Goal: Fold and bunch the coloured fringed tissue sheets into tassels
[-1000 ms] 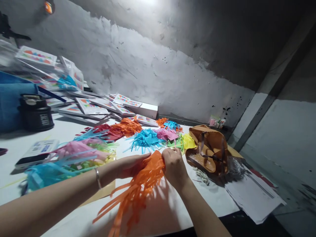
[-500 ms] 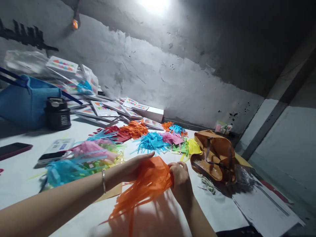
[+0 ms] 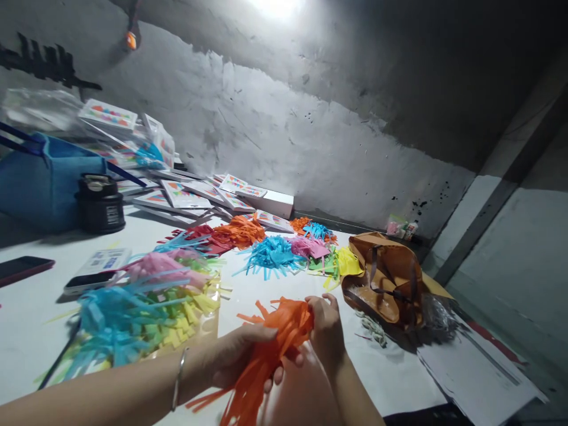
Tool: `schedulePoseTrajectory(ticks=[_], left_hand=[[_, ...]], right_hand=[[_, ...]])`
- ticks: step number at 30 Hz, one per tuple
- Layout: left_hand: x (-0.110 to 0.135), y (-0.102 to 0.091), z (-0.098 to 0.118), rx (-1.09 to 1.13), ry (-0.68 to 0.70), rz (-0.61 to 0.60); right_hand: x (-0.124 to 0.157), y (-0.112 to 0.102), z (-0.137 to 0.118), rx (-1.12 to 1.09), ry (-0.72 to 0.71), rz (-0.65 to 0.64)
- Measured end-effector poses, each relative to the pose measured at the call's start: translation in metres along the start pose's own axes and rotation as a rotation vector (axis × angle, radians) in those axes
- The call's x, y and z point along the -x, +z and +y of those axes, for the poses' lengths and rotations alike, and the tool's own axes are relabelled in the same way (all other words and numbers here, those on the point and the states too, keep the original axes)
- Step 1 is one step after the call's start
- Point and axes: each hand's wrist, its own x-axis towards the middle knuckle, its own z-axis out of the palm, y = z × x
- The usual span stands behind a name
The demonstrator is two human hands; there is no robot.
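Note:
Both my hands hold one bunch of orange fringed paper strips (image 3: 275,337) just above the white table (image 3: 35,307). My left hand (image 3: 239,358), with a bangle on its wrist, wraps its fingers around the middle of the bunch. My right hand (image 3: 327,331) pinches the bunch's upper end. The loose strip ends hang down toward the table's front edge.
Piles of fringed paper lie around: blue, pink and yellow (image 3: 137,307) at left, blue (image 3: 271,254), orange (image 3: 235,232) and yellow (image 3: 346,263) behind. A brown bag (image 3: 386,278) sits at right, white sheets (image 3: 470,367) beyond it. Two phones (image 3: 93,278), a black jar (image 3: 100,204) and a blue bag (image 3: 39,177) stand left.
My left hand slid down and closed around the orange bunch, which is now gathered tighter. My hands came nearer the front edge. The view shifted slightly.

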Motion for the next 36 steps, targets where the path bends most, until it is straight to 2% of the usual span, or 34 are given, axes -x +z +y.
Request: schedulePoseTrajectory(ticks=[2, 6, 8, 10, 12, 14, 18, 20, 22, 24, 26, 28, 29, 32, 34, 35, 36], left_hand=[[-0.006, 0.002, -0.004, -0.021, -0.005, 0.034], [-0.023, 0.001, 0.008, -0.065, 0.024, 0.095], [-0.025, -0.005, 0.018, -0.11, 0.058, 0.131], [-0.017, -0.016, 0.028, -0.168, 0.086, 0.188], [0.0, -0.033, 0.036, -0.235, 0.09, 0.268], [0.024, -0.055, 0.042, -0.324, 0.065, 0.371], [0.076, -0.093, 0.046, -0.582, 0.035, 0.631], [0.093, -0.1, 0.039, -0.698, 0.124, 0.76], [0.098, -0.094, 0.022, -0.822, 0.272, 0.853], [0.087, -0.078, -0.004, -1.013, 0.408, 0.841], [0.065, -0.059, -0.032, -1.387, 0.498, 0.606], [0.04, -0.045, -0.057, -1.626, 0.467, 0.458], [0.029, -0.042, -0.065, -1.714, 0.432, 0.423], [0.01, -0.044, -0.078, -1.879, 0.385, 0.393], [0.009, -0.051, -0.08, -1.902, 0.454, 0.4], [0.01, -0.054, -0.08, -1.891, 0.505, 0.412], [0.012, -0.055, -0.08, -1.871, 0.548, 0.428]], right_hand=[[-0.006, -0.015, 0.023, 0.062, -0.01, 0.017], [-0.019, -0.066, 0.07, 0.232, -0.012, 0.082], [-0.017, -0.086, 0.073, 0.295, -0.043, 0.069], [-0.006, -0.091, 0.059, 0.307, -0.097, -0.001], [0.015, -0.078, 0.033, 0.271, -0.155, -0.106], [0.04, -0.052, 0.004, 0.216, -0.172, -0.193], [0.086, 0.005, -0.037, 0.079, -0.127, -0.238], [0.102, 0.023, -0.047, 0.034, -0.089, -0.25], [0.113, 0.034, -0.056, 0.026, -0.001, -0.221], [0.119, 0.038, -0.063, 0.027, 0.095, -0.183], [0.121, 0.037, -0.07, 0.015, 0.136, -0.221], [0.12, 0.032, -0.073, -0.004, 0.111, -0.331], [0.12, 0.029, -0.072, -0.002, 0.098, -0.375], [0.125, 0.018, -0.056, 0.087, -0.027, -0.428], [0.135, 0.005, -0.038, 0.233, -0.086, -0.462], [0.141, -0.003, -0.027, 0.321, -0.056, -0.487], [0.148, -0.014, -0.016, 0.403, 0.034, -0.527]])
